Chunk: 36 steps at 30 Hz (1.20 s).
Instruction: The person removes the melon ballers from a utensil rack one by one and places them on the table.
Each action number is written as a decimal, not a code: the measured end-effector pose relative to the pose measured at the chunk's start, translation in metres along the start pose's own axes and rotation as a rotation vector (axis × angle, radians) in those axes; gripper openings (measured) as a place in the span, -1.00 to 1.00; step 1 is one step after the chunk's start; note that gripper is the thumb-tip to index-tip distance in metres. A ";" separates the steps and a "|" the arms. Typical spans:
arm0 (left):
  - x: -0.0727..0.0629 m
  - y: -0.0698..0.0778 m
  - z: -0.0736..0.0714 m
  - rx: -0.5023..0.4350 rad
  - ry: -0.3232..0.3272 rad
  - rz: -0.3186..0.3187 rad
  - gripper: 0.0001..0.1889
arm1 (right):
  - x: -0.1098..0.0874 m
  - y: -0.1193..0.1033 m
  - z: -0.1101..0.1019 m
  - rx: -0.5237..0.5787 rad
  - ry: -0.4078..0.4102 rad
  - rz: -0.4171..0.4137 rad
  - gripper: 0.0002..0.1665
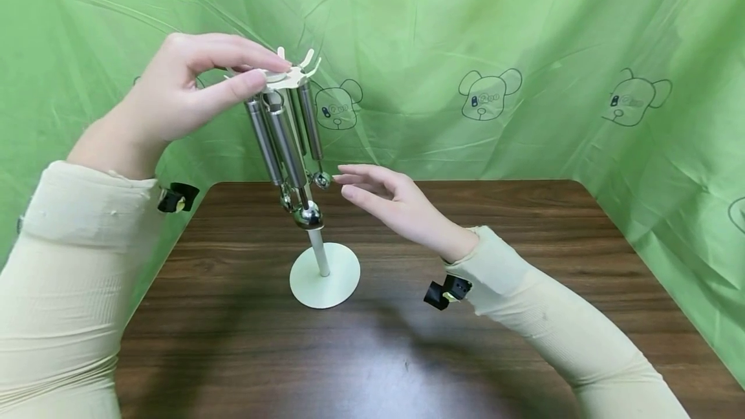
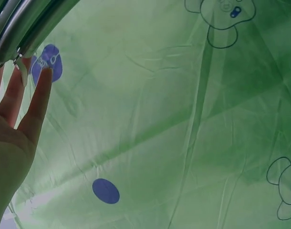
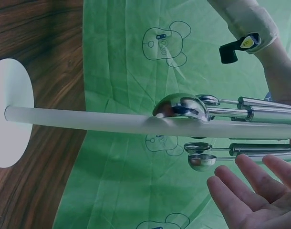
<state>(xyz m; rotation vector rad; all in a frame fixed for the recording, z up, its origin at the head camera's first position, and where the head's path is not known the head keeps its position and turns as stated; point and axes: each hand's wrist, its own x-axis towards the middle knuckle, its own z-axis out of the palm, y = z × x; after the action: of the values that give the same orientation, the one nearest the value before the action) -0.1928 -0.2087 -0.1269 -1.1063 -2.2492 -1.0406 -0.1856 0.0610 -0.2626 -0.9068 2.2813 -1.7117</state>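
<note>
A white utensil stand [image 1: 343,284] has a round base, an upright pole and a hooked top. Several steel utensils [image 1: 286,144] with tube handles and round, ladle-like bowls hang from its hooks. My left hand [image 1: 189,86] lies at the hooked top, index finger across it and thumb at the near edge. Its fingers look nearly straight in the left wrist view. Beside the hanging bowls, my right hand [image 1: 401,202] holds nothing, its fingers extended toward a small bowl [image 1: 322,180]. The right wrist view shows a larger bowl [image 3: 181,106] against the pole.
The stand's base rests on a dark wood-grain table [image 1: 495,341]. Green cloth [image 1: 407,31] with printed bear faces hangs behind and along the sides. Each sleeve cuff carries a small black camera, such as the right one [image 1: 456,288].
</note>
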 end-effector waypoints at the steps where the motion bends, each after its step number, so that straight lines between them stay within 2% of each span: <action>1: 0.000 -0.001 0.001 0.011 0.007 0.011 -0.76 | 0.001 -0.001 0.001 0.004 0.002 -0.002 -0.50; 5: 0.000 -0.006 0.005 0.038 0.040 0.063 -0.77 | 0.003 -0.003 0.002 0.022 0.002 -0.006 -0.50; 8: 0.000 -0.008 0.007 0.070 0.056 0.080 -0.78 | 0.005 -0.004 0.003 0.032 0.001 -0.011 -0.49; 16: -0.001 -0.007 0.006 0.131 0.070 0.084 -0.80 | 0.008 -0.011 0.006 0.031 0.012 -0.010 -0.50; 21: -0.002 -0.001 0.007 0.152 0.085 0.070 -0.81 | 0.012 -0.016 0.010 0.041 0.007 -0.035 -0.48; 25: -0.002 0.000 0.008 0.177 0.096 0.083 -0.82 | 0.015 -0.019 0.013 0.043 0.007 -0.050 -0.48; 28: -0.003 -0.001 0.008 0.192 0.104 0.095 -0.82 | 0.017 -0.021 0.015 0.023 0.016 -0.047 -0.48; 36: -0.003 0.004 0.011 0.210 0.134 0.058 -0.84 | 0.023 -0.026 0.019 -0.045 0.043 -0.036 -0.51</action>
<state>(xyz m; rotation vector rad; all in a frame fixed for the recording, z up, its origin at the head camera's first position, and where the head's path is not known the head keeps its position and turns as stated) -0.1884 -0.2003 -0.1345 -0.9774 -2.1503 -0.8092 -0.1854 0.0282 -0.2401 -0.9343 2.3541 -1.7162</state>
